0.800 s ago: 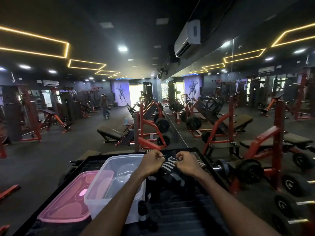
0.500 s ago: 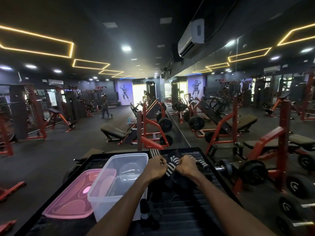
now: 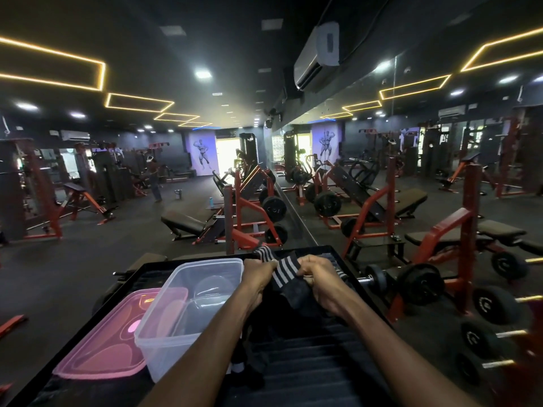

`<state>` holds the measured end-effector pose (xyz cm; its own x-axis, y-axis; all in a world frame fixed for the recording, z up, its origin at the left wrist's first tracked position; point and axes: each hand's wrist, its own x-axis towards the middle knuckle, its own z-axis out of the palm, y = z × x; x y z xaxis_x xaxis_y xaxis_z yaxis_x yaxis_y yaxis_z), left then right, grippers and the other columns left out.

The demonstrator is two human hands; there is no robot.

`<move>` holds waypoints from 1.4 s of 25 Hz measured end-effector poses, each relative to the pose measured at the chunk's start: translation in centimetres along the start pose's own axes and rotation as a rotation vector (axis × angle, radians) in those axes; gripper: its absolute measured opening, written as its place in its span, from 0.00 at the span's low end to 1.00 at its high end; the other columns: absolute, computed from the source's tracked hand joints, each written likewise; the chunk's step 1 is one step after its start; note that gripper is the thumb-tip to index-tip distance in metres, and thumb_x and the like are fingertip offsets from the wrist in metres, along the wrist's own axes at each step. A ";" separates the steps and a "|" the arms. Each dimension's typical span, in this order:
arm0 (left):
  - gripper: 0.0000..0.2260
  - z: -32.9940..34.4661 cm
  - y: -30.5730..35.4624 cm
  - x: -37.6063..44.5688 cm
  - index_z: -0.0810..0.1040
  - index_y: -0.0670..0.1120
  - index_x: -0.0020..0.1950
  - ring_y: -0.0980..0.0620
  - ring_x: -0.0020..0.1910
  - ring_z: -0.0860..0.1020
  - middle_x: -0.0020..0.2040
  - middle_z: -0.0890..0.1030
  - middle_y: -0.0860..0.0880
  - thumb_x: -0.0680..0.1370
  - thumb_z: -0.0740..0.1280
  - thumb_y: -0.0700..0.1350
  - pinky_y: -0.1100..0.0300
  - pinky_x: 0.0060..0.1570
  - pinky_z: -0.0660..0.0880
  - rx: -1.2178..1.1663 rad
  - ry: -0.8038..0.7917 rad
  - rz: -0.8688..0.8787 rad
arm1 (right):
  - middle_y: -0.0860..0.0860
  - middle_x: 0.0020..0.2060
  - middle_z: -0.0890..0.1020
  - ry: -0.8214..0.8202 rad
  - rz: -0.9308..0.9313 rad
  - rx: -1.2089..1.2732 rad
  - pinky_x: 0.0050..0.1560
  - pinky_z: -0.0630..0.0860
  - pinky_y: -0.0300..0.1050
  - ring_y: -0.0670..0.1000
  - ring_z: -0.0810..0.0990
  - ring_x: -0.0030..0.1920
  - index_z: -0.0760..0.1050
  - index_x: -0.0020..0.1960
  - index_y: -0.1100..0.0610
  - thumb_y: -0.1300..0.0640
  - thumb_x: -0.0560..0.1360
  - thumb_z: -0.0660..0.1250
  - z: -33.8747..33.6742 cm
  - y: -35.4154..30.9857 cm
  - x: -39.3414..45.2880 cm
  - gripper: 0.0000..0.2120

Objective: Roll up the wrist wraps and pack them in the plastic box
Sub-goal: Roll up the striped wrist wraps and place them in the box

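Both hands, left hand (image 3: pixel 258 274) and right hand (image 3: pixel 316 271), have their fingers curled around a black-and-white striped wrist wrap (image 3: pixel 286 270), held just above the dark surface (image 3: pixel 308 362) beside the clear plastic box (image 3: pixel 164 342). The rolling step looks barely begun. Next, the strap probably needs pulling taut and winding tightly from one end.

Both hands, left hand (image 3: pixel 258 277) and right hand (image 3: pixel 318 277), work at the far end of the black ribbed table (image 3: pixel 308 362), gripping a striped wrist wrap (image 3: pixel 283 270) between them. At nine o'clock from the left hand the clear plastic box (image 3: pixel 188 306) stands open-topped, its near wall touching the forearm. Its pink lid (image 3: pixel 108 342) lies further out at eight o'clock. At six o'clock, bare ribbed tabletop lies between the forearms. At three o'clock, off the table edge, dumbbells (image 3: pixel 411 283) crowd the side.
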<state>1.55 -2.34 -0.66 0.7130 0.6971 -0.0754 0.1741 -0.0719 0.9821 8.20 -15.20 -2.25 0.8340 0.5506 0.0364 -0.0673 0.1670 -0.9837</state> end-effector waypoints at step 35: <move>0.05 2.9 -3.5 -3.8 0.75 0.45 0.47 0.53 0.30 0.72 0.36 0.79 0.47 0.80 0.61 0.41 0.60 0.27 0.66 -0.114 -0.223 -0.046 | 0.61 0.51 0.81 -0.002 0.235 0.276 0.46 0.80 0.50 0.58 0.81 0.45 0.77 0.55 0.61 0.68 0.68 0.57 -5.5 1.2 -4.7 0.19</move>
<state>0.13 -6.80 -4.31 0.8407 0.5220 -0.1440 0.1410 0.0458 0.9890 7.20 -22.13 -4.58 0.7773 0.6015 -0.1843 -0.4024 0.2501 -0.8807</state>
